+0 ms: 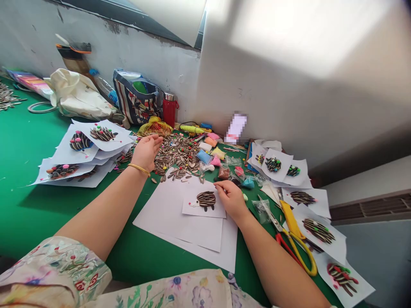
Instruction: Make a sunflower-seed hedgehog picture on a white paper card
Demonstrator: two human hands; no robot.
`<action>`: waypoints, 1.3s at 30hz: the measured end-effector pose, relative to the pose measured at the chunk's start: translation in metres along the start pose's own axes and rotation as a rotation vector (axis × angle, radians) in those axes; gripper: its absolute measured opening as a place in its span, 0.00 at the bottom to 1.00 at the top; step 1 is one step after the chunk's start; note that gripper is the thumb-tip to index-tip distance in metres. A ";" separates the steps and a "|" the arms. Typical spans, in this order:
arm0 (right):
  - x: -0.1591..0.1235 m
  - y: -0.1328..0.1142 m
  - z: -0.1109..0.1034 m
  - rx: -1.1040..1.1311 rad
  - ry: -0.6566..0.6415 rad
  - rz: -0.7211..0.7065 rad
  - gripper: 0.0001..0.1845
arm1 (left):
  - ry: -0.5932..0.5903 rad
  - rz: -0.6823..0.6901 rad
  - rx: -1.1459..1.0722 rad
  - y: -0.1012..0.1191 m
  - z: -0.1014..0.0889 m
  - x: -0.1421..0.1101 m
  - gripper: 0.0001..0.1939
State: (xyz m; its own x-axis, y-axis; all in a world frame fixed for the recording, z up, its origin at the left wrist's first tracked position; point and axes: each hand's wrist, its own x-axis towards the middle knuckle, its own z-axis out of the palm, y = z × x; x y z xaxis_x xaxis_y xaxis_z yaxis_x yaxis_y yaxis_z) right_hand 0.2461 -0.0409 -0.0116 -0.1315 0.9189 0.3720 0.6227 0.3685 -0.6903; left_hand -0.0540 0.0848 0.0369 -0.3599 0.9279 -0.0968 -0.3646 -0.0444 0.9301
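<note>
My left hand [147, 150] reaches over the pile of striped sunflower seeds [180, 156], its fingers curled down at the pile's left edge; what they hold is hidden. A gold bangle circles that wrist. My right hand [229, 197] rests at the right edge of a small white card [201, 206], fingers pinched together beside the seed hedgehog [206, 199] stuck on it. The card lies on larger white sheets [180, 222] on the green table [28, 205].
Finished hedgehog cards are stacked at left [85, 149] and spread at right [316, 229]. Yellow-handled scissors [297, 239] lie right of my forearm. Coloured clay bags [212, 154], a red flask [169, 109], a striped bag [136, 100] and a white cloth bag [77, 94] line the wall.
</note>
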 end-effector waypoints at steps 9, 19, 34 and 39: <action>0.000 0.005 0.004 0.020 -0.007 -0.009 0.13 | -0.114 0.406 1.025 -0.009 0.000 0.026 0.12; 0.000 0.003 0.003 0.010 -0.019 -0.009 0.13 | -0.338 0.458 1.534 -0.022 0.022 0.041 0.11; -0.001 0.006 0.005 0.047 -0.020 -0.007 0.12 | -0.512 0.432 1.707 -0.028 0.036 0.045 0.15; 0.000 0.005 0.005 0.042 -0.016 -0.008 0.11 | -0.511 0.404 1.698 -0.030 0.036 0.044 0.18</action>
State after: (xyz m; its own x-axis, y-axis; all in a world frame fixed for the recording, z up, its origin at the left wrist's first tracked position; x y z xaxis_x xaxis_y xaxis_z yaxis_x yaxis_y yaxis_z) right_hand 0.2451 -0.0388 -0.0182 -0.1492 0.9179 0.3678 0.5890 0.3813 -0.7126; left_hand -0.0279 0.1408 0.0179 0.1940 0.9810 0.0035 0.9592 -0.1904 0.2091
